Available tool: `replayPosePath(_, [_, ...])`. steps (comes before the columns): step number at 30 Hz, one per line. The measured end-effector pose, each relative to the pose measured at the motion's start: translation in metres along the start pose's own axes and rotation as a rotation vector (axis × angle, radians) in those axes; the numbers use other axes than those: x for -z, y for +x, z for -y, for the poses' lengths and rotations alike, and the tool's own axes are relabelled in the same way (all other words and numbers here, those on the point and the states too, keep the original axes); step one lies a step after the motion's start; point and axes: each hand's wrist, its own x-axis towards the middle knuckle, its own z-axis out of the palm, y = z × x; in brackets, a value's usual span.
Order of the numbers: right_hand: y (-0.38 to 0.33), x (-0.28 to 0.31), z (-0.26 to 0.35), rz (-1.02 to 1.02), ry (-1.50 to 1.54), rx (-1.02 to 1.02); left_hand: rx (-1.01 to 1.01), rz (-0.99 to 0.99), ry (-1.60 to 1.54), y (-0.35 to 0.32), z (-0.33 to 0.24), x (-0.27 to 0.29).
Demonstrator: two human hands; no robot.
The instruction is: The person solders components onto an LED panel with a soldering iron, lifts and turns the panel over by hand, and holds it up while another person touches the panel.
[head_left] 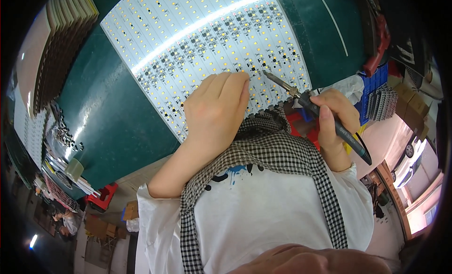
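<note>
A large white circuit board (197, 19) with rows of small yellow LEDs and dark chips lies on the green table (113, 123). My left hand (214, 104) rests on its near part, fingers curled and pressed together; whatever they may pinch is hidden. My right hand (336, 114) grips a soldering iron (303, 102) by its dark handle. The iron slants up and left, its tip over the board just right of my left fingers. Whether the tip touches the board I cannot tell. Small dark connectors (260, 114) line the board's near edge.
Stacked boards (66, 48) stand at the far left. Nearer lie small black parts (66, 132) and a tape roll (74, 169). On the right are a red-handled tool (379, 48), a thin white strip (336, 29), clear plastic (346, 89) and a blue crate (376, 81).
</note>
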Motion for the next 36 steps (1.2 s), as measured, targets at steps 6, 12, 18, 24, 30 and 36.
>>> replayPosePath(6, [0.003, -0.001, 0.0, 0.012, -0.003, -0.018, -0.006, 0.011, 0.042, 0.001, 0.0, -0.004])
replayPosePath(12, [0.004, -0.002, -0.001, 0.007, 0.021, -0.01, -0.027, 0.048, 0.053, 0.004, -0.001, -0.006])
replayPosePath(18, [0.005, -0.001, 0.001, 0.024, 0.006, 0.0, -0.063, 0.063, 0.025, 0.003, 0.001, -0.006])
replayPosePath(24, [0.001, 0.001, 0.002, -0.018, -0.069, 0.094, 0.069, 0.046, 0.006, -0.005, 0.002, 0.004])
replayPosePath(30, [0.005, -0.004, 0.005, 0.046, -0.002, 0.069, 0.087, 0.016, 0.038, -0.011, 0.004, 0.01])
replayPosePath(36, [0.006, -0.01, 0.006, 0.074, -0.006, 0.045, 0.086, 0.025, 0.02, -0.012, 0.006, 0.006])
